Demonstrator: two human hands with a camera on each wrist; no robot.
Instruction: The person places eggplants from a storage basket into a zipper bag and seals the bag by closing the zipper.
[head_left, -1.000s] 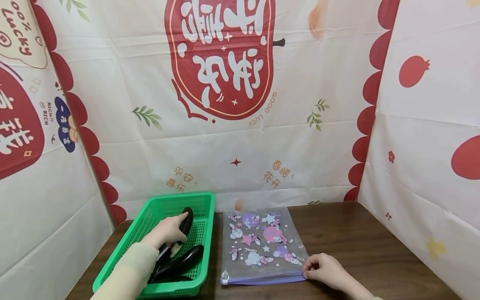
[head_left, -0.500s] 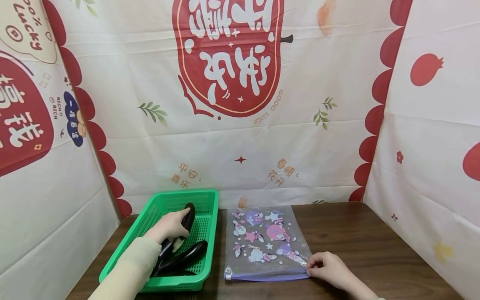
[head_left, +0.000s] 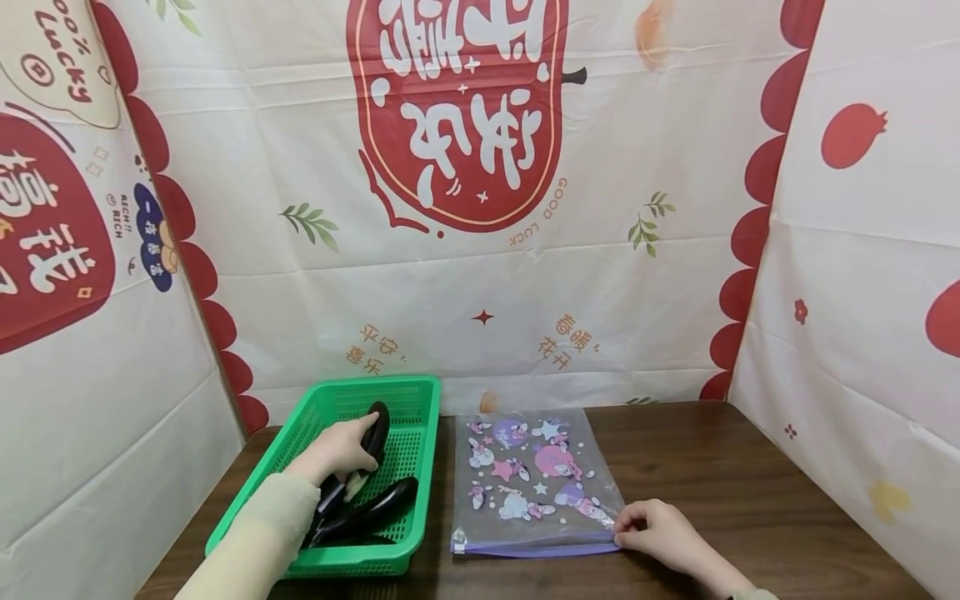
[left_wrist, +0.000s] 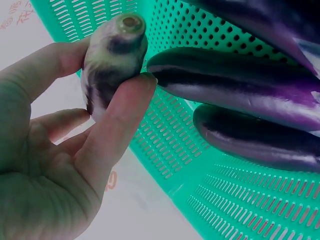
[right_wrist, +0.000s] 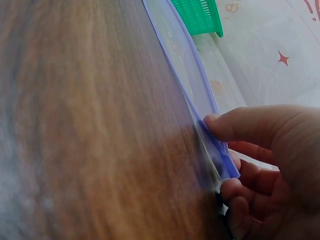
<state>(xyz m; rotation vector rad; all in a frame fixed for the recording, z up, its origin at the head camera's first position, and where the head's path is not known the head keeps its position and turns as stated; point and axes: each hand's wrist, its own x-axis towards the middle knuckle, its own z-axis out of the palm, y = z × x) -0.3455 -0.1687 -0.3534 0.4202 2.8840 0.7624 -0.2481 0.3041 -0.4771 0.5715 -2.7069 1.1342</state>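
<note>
In the head view my left hand (head_left: 339,452) reaches into a green basket (head_left: 429,467) and grips a dark eggplant (head_left: 377,433). The left wrist view shows the thumb and fingers round the eggplant's (left_wrist: 114,62) pale, mottled stem end. Several other eggplants (left_wrist: 240,85) lie in the basket beside it. My right hand (head_left: 660,537) pinches the near right corner of a clear zip bag (head_left: 536,492) with cartoon prints, lying flat on the table. In the right wrist view, thumb and fingers hold the end of its purple zip strip (right_wrist: 207,100); the bag's inside is not visible there.
The dark wooden table (head_left: 697,467) extends to the right of the bag. A white zip slider (head_left: 458,546) sits at the bag's near left corner, close to the basket. Printed cloth (head_left: 420,308) rises behind the table and along both sides.
The head view has shifted, so basket and bag appear slightly farther right and higher. Both hands keep their holds, the left on the eggplant and the right on the bag corner.
</note>
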